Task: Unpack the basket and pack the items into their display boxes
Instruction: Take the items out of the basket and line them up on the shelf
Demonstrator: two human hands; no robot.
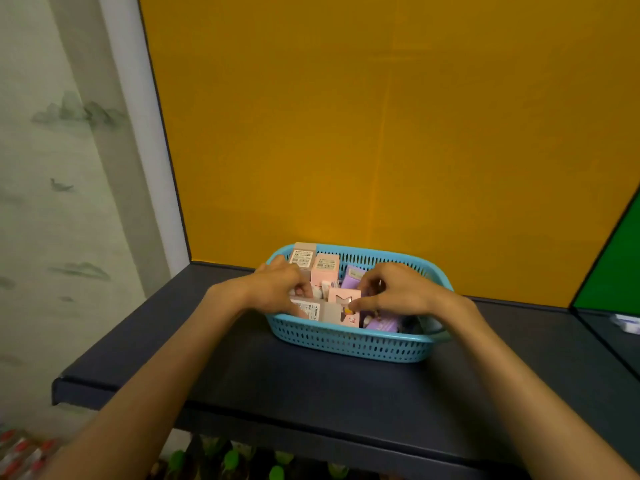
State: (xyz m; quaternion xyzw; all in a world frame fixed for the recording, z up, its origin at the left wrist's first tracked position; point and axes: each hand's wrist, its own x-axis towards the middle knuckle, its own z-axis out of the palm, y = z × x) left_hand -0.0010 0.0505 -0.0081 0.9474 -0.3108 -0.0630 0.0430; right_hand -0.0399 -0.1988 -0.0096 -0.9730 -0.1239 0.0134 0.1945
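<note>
Both forearms reach over the dark shelf (311, 382) into the blue basket (349, 342). Inside it, the left hand (277, 289) curls round a beige box (311, 310); the right hand (398, 292) pinches a pink box (341, 295). Purple boxes (382, 323) lie at the basket's right.

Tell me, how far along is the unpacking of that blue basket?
It is barely begun. Nothing lies unpacked on the dark shelf; the blue basket is still full of pink and purple boxes. Both hands are inside it: the left hand grips a box near the front, and the right hand pinches the pink windowed box. All packing remains.
</note>
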